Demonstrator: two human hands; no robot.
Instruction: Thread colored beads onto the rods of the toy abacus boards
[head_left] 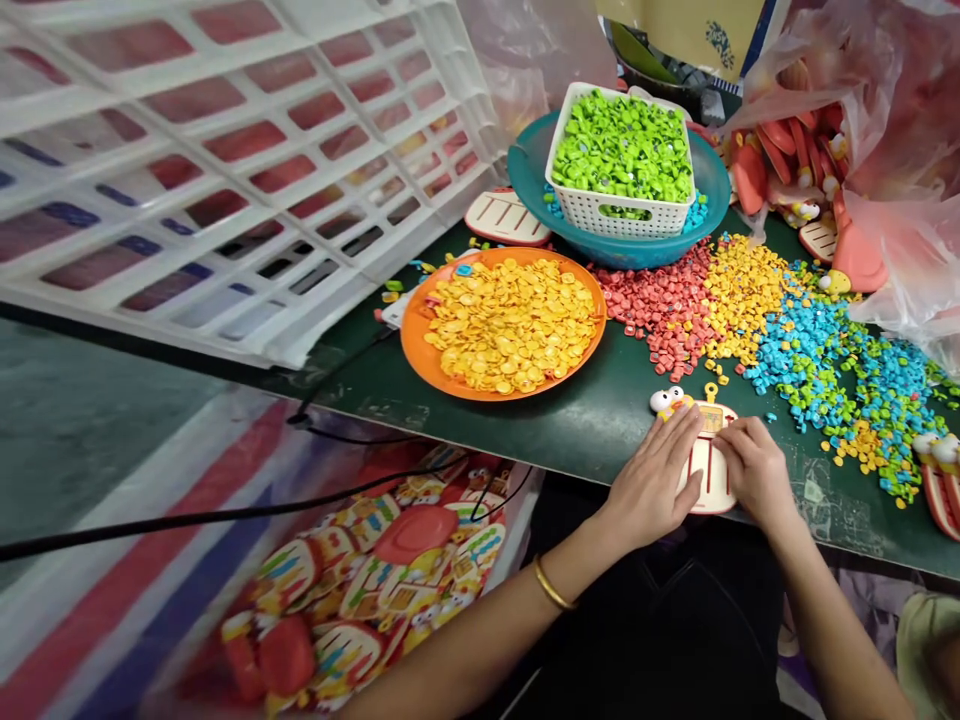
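Note:
A cream toy board (718, 492) with red slots and a duck-like head with bulging white eyes lies at the table's front edge. My left hand (654, 482) rests on its left side, fingers stretched out flat over it and partly covering the head. At the board's right side, my right hand (761, 472) has its fingers curled and pinched together against the surface. Whatever those fingertips hold, if anything, is hidden. A small yellow loop tab (711, 392) sticks up at the board's top, above a yellow printed panel.
An orange plate (409, 345) holds yellow pieces. Behind it, a white basket (577, 208) of green pieces sits in a blue basin (525, 170). Loose red pieces (667, 310) and blue pieces (795, 345) cover the right. A white crate (300, 150) leans left; finished-looking toys (375, 560) lie below.

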